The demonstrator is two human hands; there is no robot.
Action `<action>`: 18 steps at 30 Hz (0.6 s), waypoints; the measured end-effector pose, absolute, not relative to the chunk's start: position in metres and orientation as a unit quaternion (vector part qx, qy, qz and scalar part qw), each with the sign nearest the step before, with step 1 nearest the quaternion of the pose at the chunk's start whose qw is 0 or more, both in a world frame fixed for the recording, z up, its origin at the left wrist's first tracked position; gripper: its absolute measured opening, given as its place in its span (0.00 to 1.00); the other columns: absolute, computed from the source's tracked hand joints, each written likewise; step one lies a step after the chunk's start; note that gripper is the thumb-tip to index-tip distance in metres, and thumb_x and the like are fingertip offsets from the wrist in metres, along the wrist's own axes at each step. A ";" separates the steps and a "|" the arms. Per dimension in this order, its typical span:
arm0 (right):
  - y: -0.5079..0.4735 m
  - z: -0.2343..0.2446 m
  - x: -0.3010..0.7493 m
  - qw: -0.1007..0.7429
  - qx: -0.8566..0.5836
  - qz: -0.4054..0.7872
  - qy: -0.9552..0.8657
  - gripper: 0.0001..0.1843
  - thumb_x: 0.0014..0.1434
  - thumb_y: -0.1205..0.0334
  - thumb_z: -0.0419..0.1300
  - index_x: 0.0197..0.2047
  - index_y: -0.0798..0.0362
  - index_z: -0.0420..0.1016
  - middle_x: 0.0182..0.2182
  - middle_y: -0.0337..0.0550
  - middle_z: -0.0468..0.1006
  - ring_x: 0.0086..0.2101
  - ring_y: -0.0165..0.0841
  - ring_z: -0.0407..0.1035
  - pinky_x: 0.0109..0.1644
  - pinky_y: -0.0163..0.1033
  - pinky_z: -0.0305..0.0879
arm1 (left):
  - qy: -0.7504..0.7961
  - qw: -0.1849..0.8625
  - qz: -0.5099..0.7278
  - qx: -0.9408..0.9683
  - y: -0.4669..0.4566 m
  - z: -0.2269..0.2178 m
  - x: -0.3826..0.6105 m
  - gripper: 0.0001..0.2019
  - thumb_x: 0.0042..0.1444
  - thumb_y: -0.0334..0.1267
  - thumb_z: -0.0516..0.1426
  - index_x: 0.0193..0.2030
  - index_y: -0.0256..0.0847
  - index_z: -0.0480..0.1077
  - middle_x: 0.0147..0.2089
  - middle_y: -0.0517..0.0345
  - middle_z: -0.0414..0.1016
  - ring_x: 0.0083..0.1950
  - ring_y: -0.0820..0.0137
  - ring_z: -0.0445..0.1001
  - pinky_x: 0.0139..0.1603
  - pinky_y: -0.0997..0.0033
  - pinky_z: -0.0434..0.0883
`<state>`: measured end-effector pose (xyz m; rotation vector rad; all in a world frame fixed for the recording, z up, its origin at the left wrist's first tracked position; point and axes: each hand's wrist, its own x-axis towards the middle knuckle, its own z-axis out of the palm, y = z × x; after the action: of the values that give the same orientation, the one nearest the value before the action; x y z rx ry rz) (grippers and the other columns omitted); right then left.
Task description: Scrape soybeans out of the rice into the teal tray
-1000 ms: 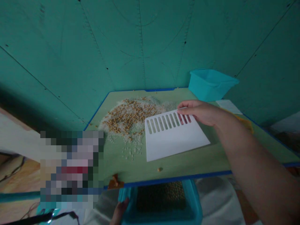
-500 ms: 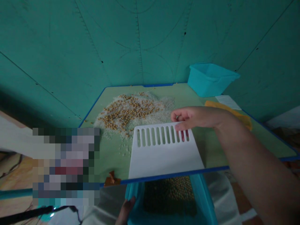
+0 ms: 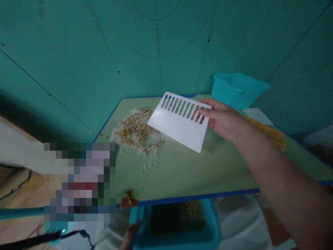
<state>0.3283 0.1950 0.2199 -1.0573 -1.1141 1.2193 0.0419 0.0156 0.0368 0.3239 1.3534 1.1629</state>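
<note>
My right hand point(image 3: 217, 116) grips the slotted end of a flat white plastic scraper point(image 3: 179, 126), thumb on top, and holds it tilted above the table. Left of and partly behind the scraper lies a spread pile of yellow soybeans point(image 3: 135, 130) mixed with white rice-like grains point(image 3: 153, 151). At the table's front edge, low in the picture, my left hand point(image 3: 132, 229) is closed on the left rim of a blue plastic basin point(image 3: 214, 229). Beans lie inside that basin, in shadow. Most of the left fingers are hidden behind the rim.
An empty-looking turquoise bin point(image 3: 234, 90) stands at the back right of the green table point(image 3: 182, 180). Near it are a yellow cloth point(image 3: 270, 133) and a white sheet point(image 3: 257, 115). A brown clip point(image 3: 128, 200) sits on the front edge. A green wall point(image 3: 145, 52) rises behind.
My right hand has lifted the scraper from the table's front edge, moving it up and away toward the pile, and tilted it. The basin appears slightly further left, my left hand still on it.
</note>
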 end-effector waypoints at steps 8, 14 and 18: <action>0.200 0.200 0.314 0.539 -0.437 0.586 -0.418 0.06 0.50 0.63 0.62 0.34 0.51 0.72 0.29 0.39 0.78 0.29 0.31 0.71 0.37 0.38 0.66 | 0.610 0.567 0.538 0.130 0.023 0.029 0.037 0.18 0.44 0.46 0.63 0.45 0.51 0.75 0.38 0.62 0.84 0.67 0.52 0.47 0.65 0.47 0.48; 0.193 0.202 0.303 0.562 -0.407 0.596 -0.404 0.06 0.49 0.64 0.62 0.34 0.50 0.72 0.28 0.37 0.77 0.30 0.31 0.71 0.40 0.38 0.65 | 0.586 0.564 0.568 0.123 0.028 0.026 0.035 0.11 0.43 0.44 0.64 0.36 0.50 0.77 0.35 0.58 0.84 0.68 0.49 0.46 0.65 0.44 0.48; 0.178 0.204 0.294 0.560 -0.395 0.566 -0.459 0.08 0.51 0.60 0.63 0.37 0.48 0.72 0.25 0.34 0.75 0.27 0.29 0.67 0.36 0.36 0.62 | 0.572 0.548 0.597 0.126 0.034 0.028 0.033 0.12 0.38 0.41 0.67 0.34 0.53 0.75 0.39 0.62 0.84 0.69 0.49 0.43 0.66 0.45 0.47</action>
<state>0.2944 0.1775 0.2038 -0.9301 -1.0812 1.3331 0.0329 0.0340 0.0284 0.2995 1.3554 1.4144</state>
